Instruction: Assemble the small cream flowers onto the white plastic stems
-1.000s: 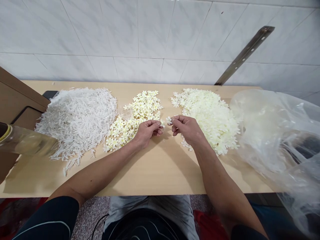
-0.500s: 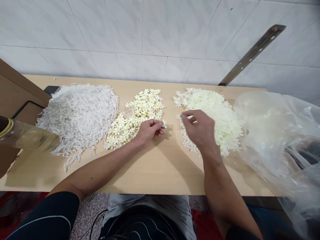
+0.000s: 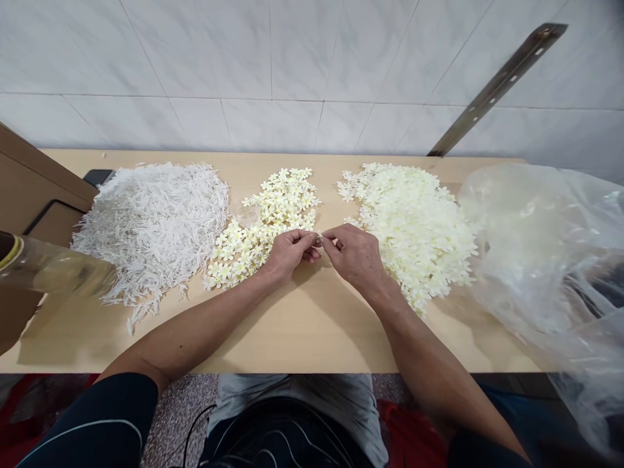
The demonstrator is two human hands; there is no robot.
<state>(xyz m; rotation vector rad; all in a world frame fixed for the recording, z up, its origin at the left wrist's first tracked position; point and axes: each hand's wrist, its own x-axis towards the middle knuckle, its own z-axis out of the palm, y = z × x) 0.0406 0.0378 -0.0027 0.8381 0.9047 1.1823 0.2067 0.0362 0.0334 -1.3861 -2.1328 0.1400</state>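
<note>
Between the fingertips of both hands is a small pale flower (image 3: pixel 319 238), mostly covered by the fingers. My left hand (image 3: pixel 292 252) is closed in a pinch on it, beside a middle pile of white flowers with yellow centres (image 3: pixel 283 201). From the right, my right hand (image 3: pixel 353 250) pinches at the same flower, its fingertips meeting the left ones. Behind and beside that hand spreads a larger pile of pale yellow-white flowers (image 3: pixel 414 221). A heap of thin white stems (image 3: pixel 156 221) lies on the left of the table.
The wooden table (image 3: pixel 292 338) stands against a tiled wall. At the left edge are a clear bottle (image 3: pixel 68 266) with a yellow ring and a brown box (image 3: pixel 43 175). A clear plastic bag (image 3: pixel 541 247) covers the right end. A metal bracket (image 3: pixel 497 91) leans up the wall.
My right hand has moved left from the right flower pile to meet my left hand. My left hand has stayed almost in place, and its flower is now mostly hidden.
</note>
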